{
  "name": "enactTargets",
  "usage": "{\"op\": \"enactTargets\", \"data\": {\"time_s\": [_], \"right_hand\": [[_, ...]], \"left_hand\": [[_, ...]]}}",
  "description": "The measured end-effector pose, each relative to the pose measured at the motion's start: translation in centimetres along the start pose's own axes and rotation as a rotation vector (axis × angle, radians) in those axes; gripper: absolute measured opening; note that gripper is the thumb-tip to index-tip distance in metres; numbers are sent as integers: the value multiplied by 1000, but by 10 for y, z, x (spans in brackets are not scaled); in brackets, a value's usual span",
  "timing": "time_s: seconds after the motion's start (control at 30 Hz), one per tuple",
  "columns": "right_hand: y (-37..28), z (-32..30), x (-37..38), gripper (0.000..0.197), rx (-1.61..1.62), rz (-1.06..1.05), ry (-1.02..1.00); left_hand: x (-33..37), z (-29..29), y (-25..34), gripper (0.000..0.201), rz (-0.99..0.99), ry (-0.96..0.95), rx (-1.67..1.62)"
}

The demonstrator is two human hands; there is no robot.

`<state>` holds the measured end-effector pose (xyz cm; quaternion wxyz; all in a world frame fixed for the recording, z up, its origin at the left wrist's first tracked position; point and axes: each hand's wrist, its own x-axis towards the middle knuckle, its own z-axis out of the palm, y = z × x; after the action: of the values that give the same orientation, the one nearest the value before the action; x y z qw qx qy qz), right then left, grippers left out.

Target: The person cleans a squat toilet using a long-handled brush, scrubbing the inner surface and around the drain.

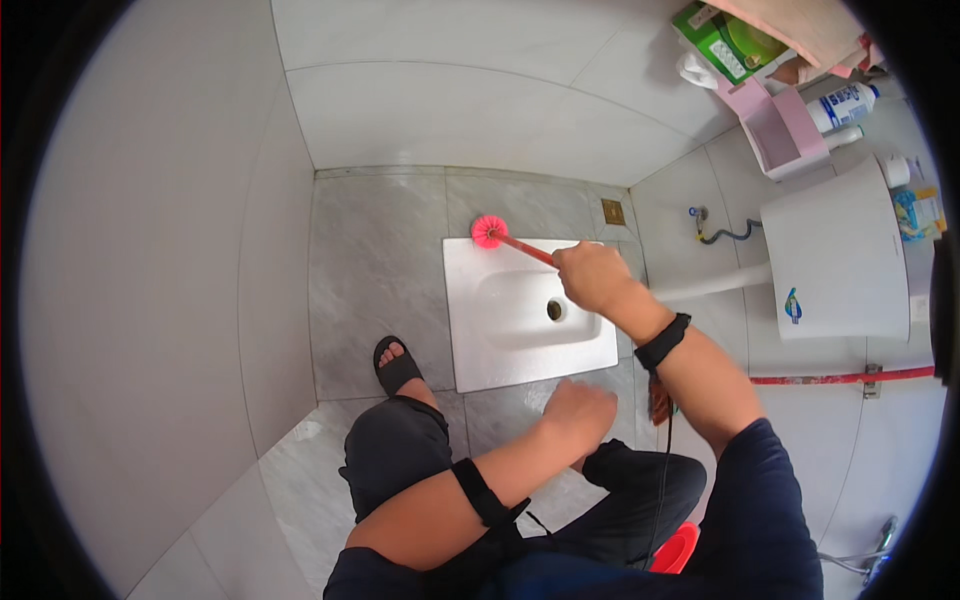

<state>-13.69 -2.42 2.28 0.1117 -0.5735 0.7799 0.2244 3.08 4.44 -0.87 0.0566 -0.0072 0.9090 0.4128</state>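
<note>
My right hand is wrapped round the red handle of a toilet brush. The brush's round pink head rests at the far left corner of a white squat toilet, by the edge where it meets the grey floor tiles. The handle slants across the toilet's far side, beyond the basin and its dark drain hole. Nearer to me, my left hand is curled into a fist just off the toilet's near edge, above my bent leg; nothing shows in it.
A square brass floor drain lies beyond the toilet's far right corner. On the right wall are a white cistern with bottles on top, a grey hose and a red pipe. Part of a red bucket-like container shows beside my right leg.
</note>
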Motion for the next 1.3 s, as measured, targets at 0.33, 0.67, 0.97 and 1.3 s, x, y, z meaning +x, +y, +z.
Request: {"op": "enactTargets", "data": {"time_s": [0.33,0.67,0.97,1.3], "right_hand": [[5,-1,-19,15,9,-36,2],[18,28,-34,17,61,90,-38],[11,43,-15,14,29,35,167],[-8,31,-25,17,70,48,43]], "left_hand": [[-33,-102,18,39,197,-87,-874],[-38,-96,73,146,1361,-289,-1898],[-64,-93,108,140,1425,-359,-2030],[-48,-59,87,126,1460,-383,-1802]]}}
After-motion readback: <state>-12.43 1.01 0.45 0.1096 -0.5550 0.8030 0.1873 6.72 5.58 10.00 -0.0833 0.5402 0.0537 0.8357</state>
